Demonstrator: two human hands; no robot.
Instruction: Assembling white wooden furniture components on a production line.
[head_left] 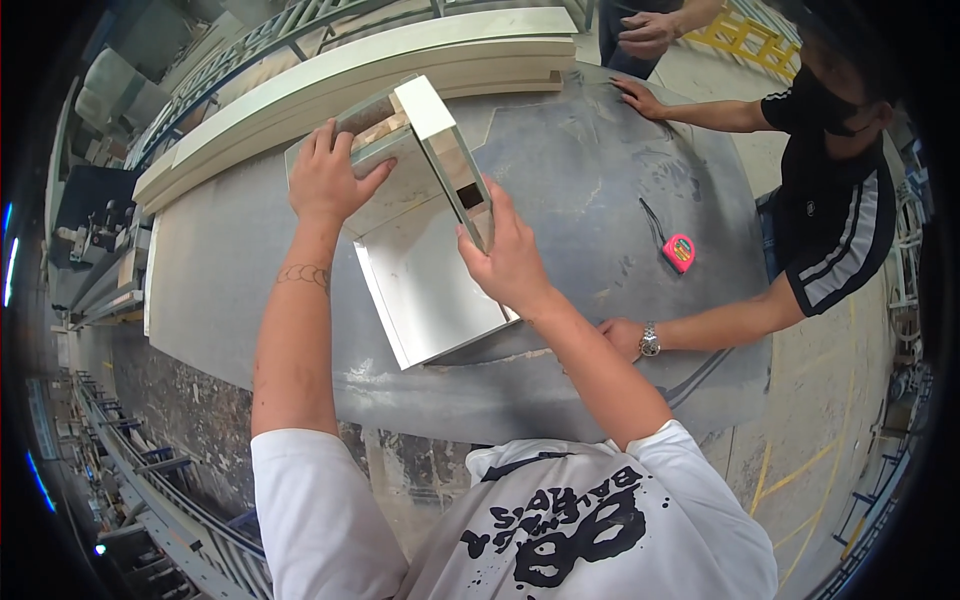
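Observation:
Both my hands are on a corner-shaped frame piece (425,108) with a white outer face, thin grey edges and wood strips inside its hollow channels. My left hand (335,175) grips its left arm, fingers over the far edge and thumb on the near side. My right hand (508,255) is closed round the lower end of its right arm, below a dark square gap in the channel. Beneath the piece is a shiny white panel (435,285) with a raised left edge. Whether panel and frame piece are joined, I cannot tell.
Long cream-white boards (370,65) lie along the far side of the grey table (230,270). A pink tape measure (678,253) with a black strap lies to the right. A co-worker (835,190) leans on the table there, both hands on it. Another person's hand (648,35) shows beyond.

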